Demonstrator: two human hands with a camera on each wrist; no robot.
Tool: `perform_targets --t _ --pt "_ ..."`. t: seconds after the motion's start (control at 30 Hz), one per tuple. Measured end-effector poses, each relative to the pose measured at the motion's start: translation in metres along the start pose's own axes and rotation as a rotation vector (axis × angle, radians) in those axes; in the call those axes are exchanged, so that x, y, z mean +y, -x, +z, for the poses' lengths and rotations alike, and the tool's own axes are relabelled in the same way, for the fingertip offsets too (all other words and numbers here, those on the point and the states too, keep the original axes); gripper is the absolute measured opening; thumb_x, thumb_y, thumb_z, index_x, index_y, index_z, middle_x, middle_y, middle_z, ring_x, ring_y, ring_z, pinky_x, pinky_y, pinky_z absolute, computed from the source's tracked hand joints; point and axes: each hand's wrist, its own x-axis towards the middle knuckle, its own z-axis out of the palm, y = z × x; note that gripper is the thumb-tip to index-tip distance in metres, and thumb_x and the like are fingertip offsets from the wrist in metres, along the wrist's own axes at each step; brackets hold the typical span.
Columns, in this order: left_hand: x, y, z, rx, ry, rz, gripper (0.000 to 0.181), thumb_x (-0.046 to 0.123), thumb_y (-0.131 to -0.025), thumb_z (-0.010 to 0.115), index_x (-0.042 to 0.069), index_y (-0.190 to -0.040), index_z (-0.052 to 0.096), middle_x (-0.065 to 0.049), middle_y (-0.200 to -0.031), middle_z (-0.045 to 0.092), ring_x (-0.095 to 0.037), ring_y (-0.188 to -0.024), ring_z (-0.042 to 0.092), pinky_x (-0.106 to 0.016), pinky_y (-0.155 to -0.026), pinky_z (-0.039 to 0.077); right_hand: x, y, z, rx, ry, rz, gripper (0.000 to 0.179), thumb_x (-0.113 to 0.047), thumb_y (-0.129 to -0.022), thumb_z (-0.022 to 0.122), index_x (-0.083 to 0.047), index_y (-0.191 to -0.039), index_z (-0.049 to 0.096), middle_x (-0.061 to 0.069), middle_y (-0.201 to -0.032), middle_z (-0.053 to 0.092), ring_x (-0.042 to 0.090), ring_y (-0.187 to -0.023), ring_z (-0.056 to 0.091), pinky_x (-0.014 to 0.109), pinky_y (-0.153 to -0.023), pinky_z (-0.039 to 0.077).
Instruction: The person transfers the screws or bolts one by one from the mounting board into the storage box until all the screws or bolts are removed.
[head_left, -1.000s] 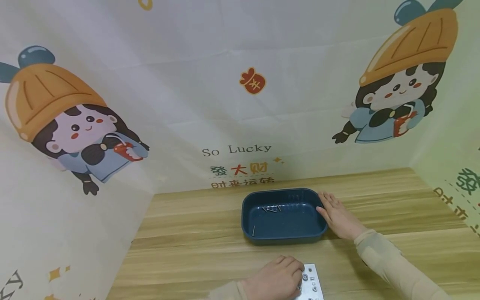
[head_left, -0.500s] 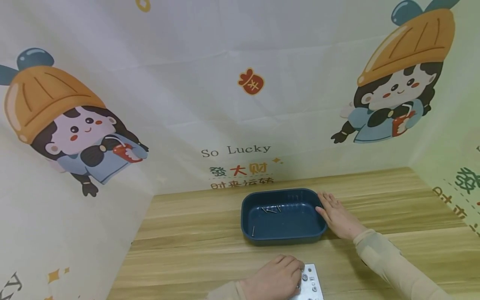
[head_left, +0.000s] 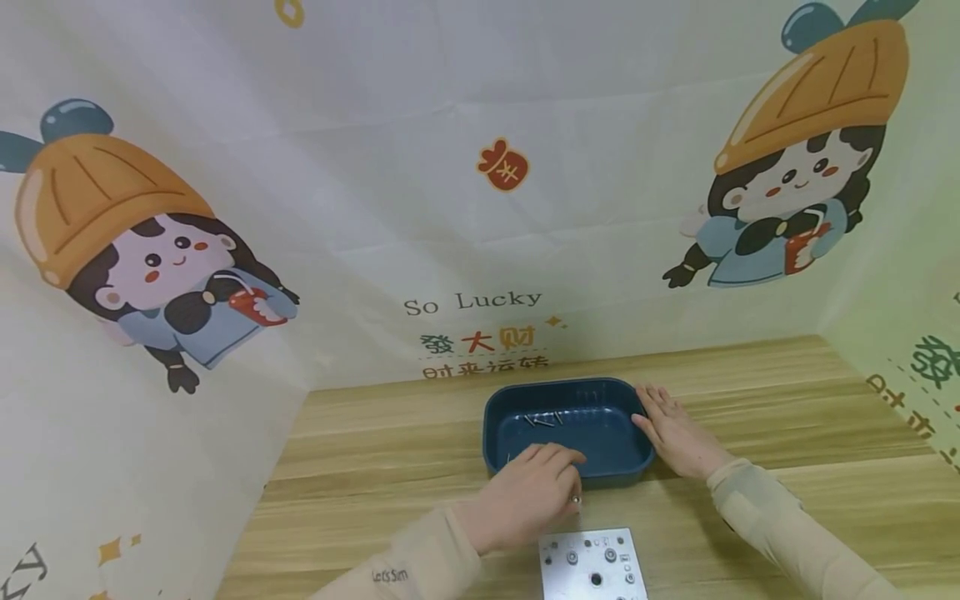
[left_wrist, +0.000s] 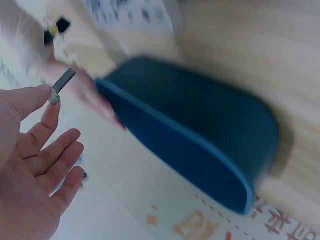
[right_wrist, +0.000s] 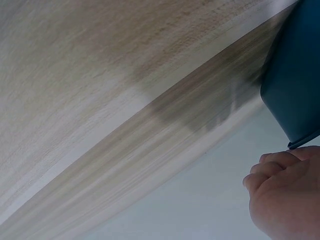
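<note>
In the left wrist view, my left hand [left_wrist: 37, 150] pinches a threaded bolt [left_wrist: 64, 81] by its head between thumb and index finger, while the other fingers are loosely bent. In the head view, that left hand [head_left: 521, 500] is over the near edge of a dark blue tray [head_left: 615, 481]. My right hand [head_left: 686, 442] rests against the tray's right side with its fingers straight. Several small screws [head_left: 542, 422] lie inside the tray. Closer to me sits a silver metal block [head_left: 562, 579] with holes and fasteners in its top; its near end is cut off.
A wood-grain table [head_left: 360, 467] carries everything. Behind it hangs a printed cloth backdrop [head_left: 390, 183], with cloth sides at left and right.
My left hand has lifted off the metal block and moved forward to the tray, now carrying the bolt. The block's top has come into view. The right hand has stayed put.
</note>
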Motion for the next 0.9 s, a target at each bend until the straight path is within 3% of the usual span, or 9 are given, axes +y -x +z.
perform_targets --t 0.13,0.3,0.5,0.67,0.8,0.9 --pt "-0.024 -0.007 -0.006 -0.019 0.062 -0.059 0.018 0.035 -0.099 0.058 0.019 -0.102 0.066 0.0 -0.129 0.06 -0.015 -0.129 0.051 -0.03 -0.107 0.044 0.001 0.0 0.001 -0.002 0.001 -0.001 0.055 -0.022 -0.107 0.041 0.016 -0.146 0.029 0.041 -0.148 0.03 0.057 -0.139 0.025 0.066 -0.113 0.024" --pt "-0.046 -0.017 -0.012 -0.026 0.077 -0.094 0.017 0.034 -0.099 0.06 0.018 -0.102 0.065 -0.001 -0.129 0.06 -0.016 -0.128 0.052 -0.031 -0.103 0.046 0.001 0.0 0.001 0.008 0.006 -0.001 0.055 -0.022 -0.107 0.041 0.016 -0.146 0.03 0.041 -0.147 0.031 0.057 -0.139 0.026 0.067 -0.113 0.024" --pt "-0.064 -0.029 -0.016 -0.05 0.119 -0.079 0.017 0.03 -0.098 0.061 0.015 -0.104 0.067 -0.003 -0.127 0.061 -0.02 -0.128 0.052 -0.033 -0.107 0.045 0.0 0.001 0.002 0.012 0.001 0.0 0.055 -0.022 -0.106 0.042 0.016 -0.145 0.031 0.042 -0.147 0.032 0.057 -0.139 0.026 0.066 -0.113 0.025" --pt "-0.073 -0.04 -0.013 -0.064 0.103 -0.072 0.017 0.03 -0.096 0.065 0.014 -0.101 0.068 -0.004 -0.123 0.062 -0.02 -0.119 0.055 -0.032 -0.104 0.046 0.0 0.001 0.001 0.022 0.003 -0.001 0.054 -0.021 -0.106 0.042 0.016 -0.145 0.031 0.042 -0.147 0.032 0.057 -0.139 0.026 0.067 -0.112 0.025" --pt "-0.079 -0.048 -0.006 -0.131 0.086 -0.09 0.016 0.031 -0.097 0.064 0.016 -0.099 0.067 -0.002 -0.118 0.062 -0.019 -0.115 0.055 -0.034 -0.104 0.045 0.0 0.001 0.001 0.026 0.006 -0.005 0.054 -0.021 -0.106 0.042 0.016 -0.145 0.032 0.041 -0.147 0.033 0.057 -0.139 0.027 0.066 -0.112 0.025" --pt "-0.083 -0.054 0.002 -0.207 0.049 -0.113 0.022 0.033 -0.098 0.061 0.014 -0.107 0.067 -0.004 -0.124 0.061 -0.021 -0.119 0.054 -0.036 -0.108 0.044 0.001 0.0 0.002 0.026 0.006 -0.005 0.055 -0.022 -0.106 0.042 0.016 -0.145 0.032 0.041 -0.147 0.033 0.057 -0.139 0.027 0.066 -0.113 0.025"
